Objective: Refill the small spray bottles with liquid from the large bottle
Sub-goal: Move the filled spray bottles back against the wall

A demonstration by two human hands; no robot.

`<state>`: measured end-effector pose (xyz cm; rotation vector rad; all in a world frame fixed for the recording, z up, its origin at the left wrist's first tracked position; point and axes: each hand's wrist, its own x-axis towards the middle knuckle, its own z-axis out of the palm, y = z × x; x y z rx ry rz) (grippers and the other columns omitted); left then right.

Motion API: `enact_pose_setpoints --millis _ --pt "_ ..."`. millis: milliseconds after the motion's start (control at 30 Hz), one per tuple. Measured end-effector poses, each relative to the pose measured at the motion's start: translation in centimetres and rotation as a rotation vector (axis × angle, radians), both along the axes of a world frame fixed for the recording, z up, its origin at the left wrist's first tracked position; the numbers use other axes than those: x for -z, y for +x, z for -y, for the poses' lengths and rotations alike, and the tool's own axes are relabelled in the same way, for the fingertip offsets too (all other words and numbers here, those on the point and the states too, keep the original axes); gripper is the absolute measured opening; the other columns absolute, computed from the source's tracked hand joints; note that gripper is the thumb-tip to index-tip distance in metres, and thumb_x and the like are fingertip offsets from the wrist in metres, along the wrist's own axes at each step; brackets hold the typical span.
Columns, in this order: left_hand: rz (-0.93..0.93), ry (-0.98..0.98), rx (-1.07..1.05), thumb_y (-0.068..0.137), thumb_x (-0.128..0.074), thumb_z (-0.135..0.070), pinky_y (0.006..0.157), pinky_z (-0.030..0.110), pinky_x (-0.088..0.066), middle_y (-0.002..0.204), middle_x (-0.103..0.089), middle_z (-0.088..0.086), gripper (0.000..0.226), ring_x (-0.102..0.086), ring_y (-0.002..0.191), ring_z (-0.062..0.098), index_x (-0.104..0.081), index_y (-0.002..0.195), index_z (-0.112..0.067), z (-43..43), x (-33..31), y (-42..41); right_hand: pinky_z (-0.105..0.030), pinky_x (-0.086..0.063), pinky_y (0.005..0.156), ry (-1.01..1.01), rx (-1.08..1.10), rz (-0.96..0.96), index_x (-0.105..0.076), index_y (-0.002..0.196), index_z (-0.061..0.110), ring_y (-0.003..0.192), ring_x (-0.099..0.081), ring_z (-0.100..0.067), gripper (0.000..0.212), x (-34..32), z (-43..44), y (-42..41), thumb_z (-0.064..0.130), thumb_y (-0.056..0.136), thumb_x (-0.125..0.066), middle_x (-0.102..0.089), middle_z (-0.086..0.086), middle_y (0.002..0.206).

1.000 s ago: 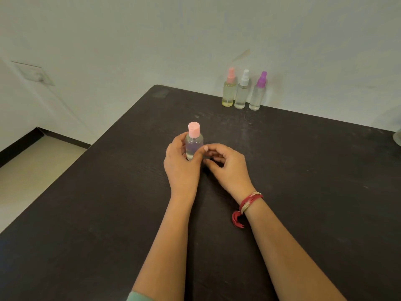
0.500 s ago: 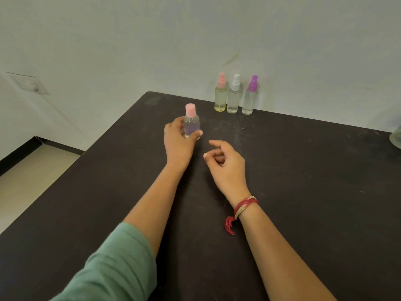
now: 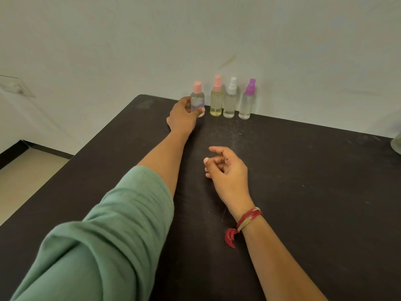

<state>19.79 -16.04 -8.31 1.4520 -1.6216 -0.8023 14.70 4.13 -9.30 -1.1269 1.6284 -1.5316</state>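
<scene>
My left hand (image 3: 183,117) is stretched far across the dark table (image 3: 303,192) and grips a clear bottle with a pink cap (image 3: 197,100), held upright at the back edge by the wall. Right beside it stand three small spray bottles in a row: one with yellowish liquid and a pink sprayer (image 3: 216,98), one with a white sprayer (image 3: 230,99), one with a purple sprayer (image 3: 247,101). My right hand (image 3: 226,170) hovers over the middle of the table with fingers loosely curled, holding nothing.
A white wall rises directly behind the bottles. A clear glass object (image 3: 397,144) shows at the right frame edge, cut off. The table's left edge drops to a pale floor (image 3: 26,170).
My left hand carried the pink-capped bottle away from me to the back of the table, beside the row of spray bottles. My right hand let go of it and stayed near the middle.
</scene>
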Motion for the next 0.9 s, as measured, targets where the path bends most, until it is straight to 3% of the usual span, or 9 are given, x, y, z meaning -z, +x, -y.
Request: enact_pose_setpoints --millis 200,433,533,633,767,900 --pt "0.034 0.002 0.063 0.085 -0.069 -0.038 0.106 0.043 -0.035 0.122 -0.065 -0.006 0.048 -0.059 0.113 0.015 -0.054 0.130 -0.027 1.6 0.4 -0.4 -0.031 -0.059 0.073 0.016 -0.021 0.076 -0.059 0.113 0.024 0.074 -0.067 -0.012 0.027 -0.5 -0.2 -0.3 0.011 0.090 -0.064 -0.065 0.003 0.077" --pt "0.154 0.007 0.118 0.090 -0.062 -0.038 0.094 0.036 -0.024 0.126 -0.063 -0.007 0.047 -0.056 0.119 0.018 -0.049 0.135 -0.031 2.1 0.2 -0.7 -0.023 -0.056 0.064 0.007 -0.038 0.127 -0.059 0.109 0.025 0.074 -0.066 -0.011 0.027 -0.7 -0.1 -0.5 0.007 0.089 -0.063 -0.064 0.002 0.076" --pt "0.166 0.002 0.130 0.091 -0.063 -0.036 0.100 0.038 -0.025 0.129 -0.061 -0.005 0.052 -0.056 0.118 0.017 -0.045 0.139 -0.030 2.3 0.4 -0.7 -0.023 -0.056 0.064 0.011 -0.042 0.157 -0.060 0.110 0.024 0.072 -0.066 -0.010 0.027 -0.7 -0.1 -0.6 0.006 0.090 -0.063 -0.064 0.000 0.077" --pt "0.067 0.002 0.105 0.084 -0.071 -0.036 0.109 0.041 -0.032 0.124 -0.061 -0.006 0.059 -0.061 0.108 0.012 -0.045 0.136 -0.026 2.7 0.9 -0.5 -0.023 -0.056 0.064 0.015 -0.051 0.158 -0.059 0.112 0.024 0.072 -0.066 -0.010 0.028 -0.7 -0.2 -0.6 0.007 0.090 -0.063 -0.064 0.001 0.078" --pt "0.031 -0.010 0.067 0.084 -0.071 -0.032 0.106 0.038 -0.035 0.105 -0.059 -0.014 0.043 -0.062 0.101 0.009 -0.050 0.121 -0.025 2.8 1.1 -0.6 -0.023 -0.055 0.062 0.012 -0.045 0.169 -0.059 0.112 0.023 0.071 -0.066 -0.010 0.028 -0.9 -0.1 -0.8 0.007 0.090 -0.063 -0.064 0.001 0.078" --pt "0.111 -0.027 0.074 0.086 -0.068 -0.036 0.091 0.032 -0.025 0.114 -0.063 -0.012 0.040 -0.060 0.104 0.009 -0.051 0.121 -0.026 2.5 0.8 -0.9 -0.024 -0.056 0.064 0.008 -0.032 0.175 -0.059 0.110 0.024 0.072 -0.066 -0.009 0.026 -0.8 0.1 -0.8 0.007 0.090 -0.063 -0.063 0.001 0.076"
